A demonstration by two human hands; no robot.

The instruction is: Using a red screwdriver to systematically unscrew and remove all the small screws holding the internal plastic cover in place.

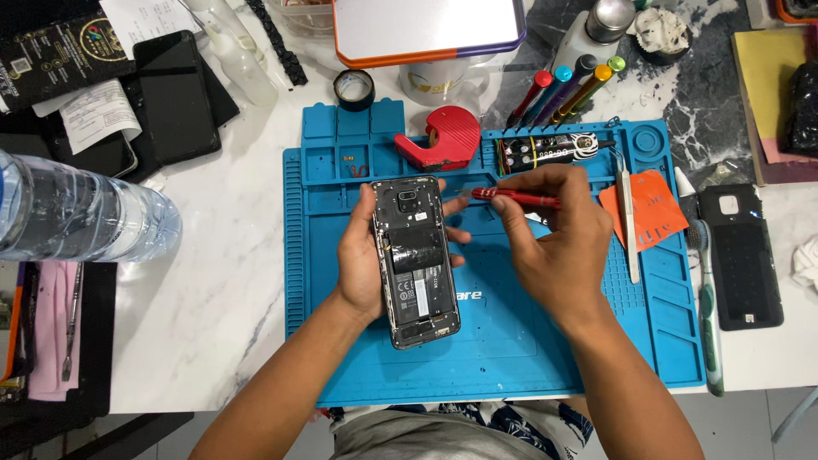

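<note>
Blue repair mat (511,358) under your opened phone (415,260) | left hand (362,255) cradles it, fingers wrapped around both edges | right hand (554,243) pinches a red screwdriver (515,198) | phone looks light, rigid, fragile — grip the frame, not the exposed insides.

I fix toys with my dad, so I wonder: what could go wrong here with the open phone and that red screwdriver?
The opened phone rests only in the left hand above the blue mat, so it might slip. The red screwdriver in the right hand could slip and scratch the exposed parts. Tiny screws could roll off and get lost.
</note>
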